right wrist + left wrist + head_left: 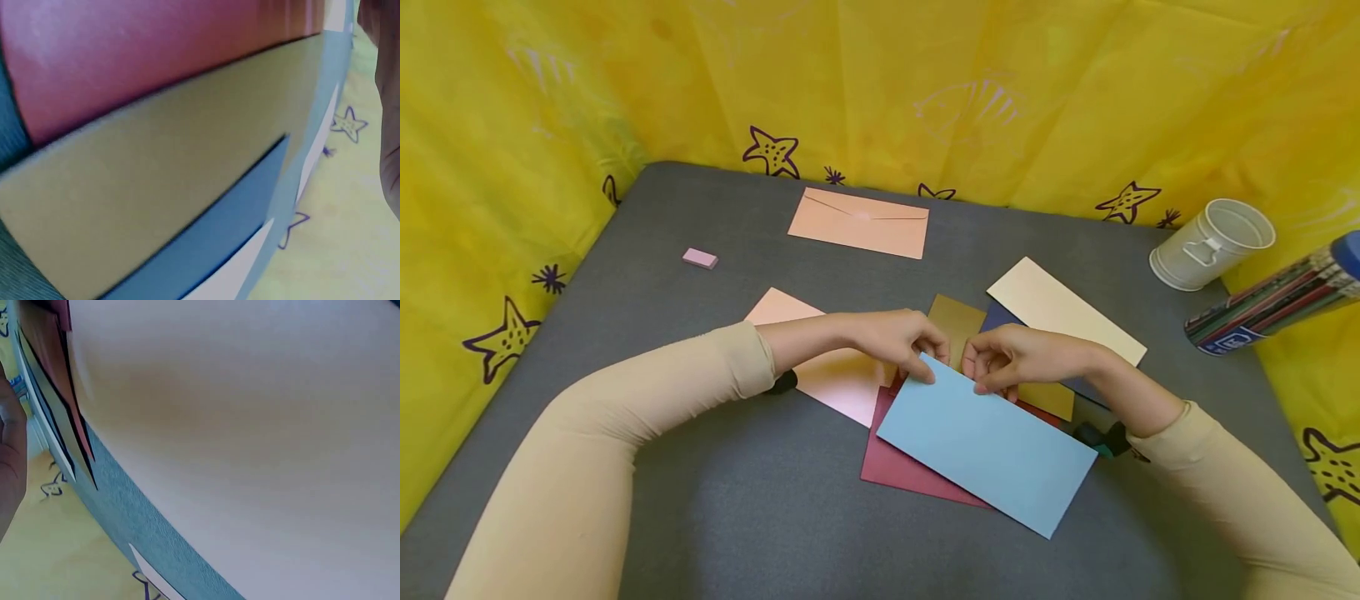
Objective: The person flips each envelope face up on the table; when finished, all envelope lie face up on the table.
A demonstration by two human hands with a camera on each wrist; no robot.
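Both hands pinch the upper long edge of a light blue envelope (992,446), thumbs on its face and fingers curled behind. The left hand (898,340) grips near its upper left corner; the right hand (1033,358) holds farther along the same edge. Tilted, the blue envelope partly covers a dark red envelope (910,467) and a gold one (958,321). Under the left wrist lies a pale pink envelope (842,379), which fills most of the left wrist view. The right wrist view shows the red envelope (137,56), the gold envelope (156,144) and a blue one (219,212).
A cream envelope (1067,308) overlaps a navy one (1000,315) at right. Farther back lie a peach envelope (861,225) and a small pink eraser (700,258). A white metal cup (1202,246) and a tube of pencils (1270,296) stand at the right edge of the grey table (737,525).
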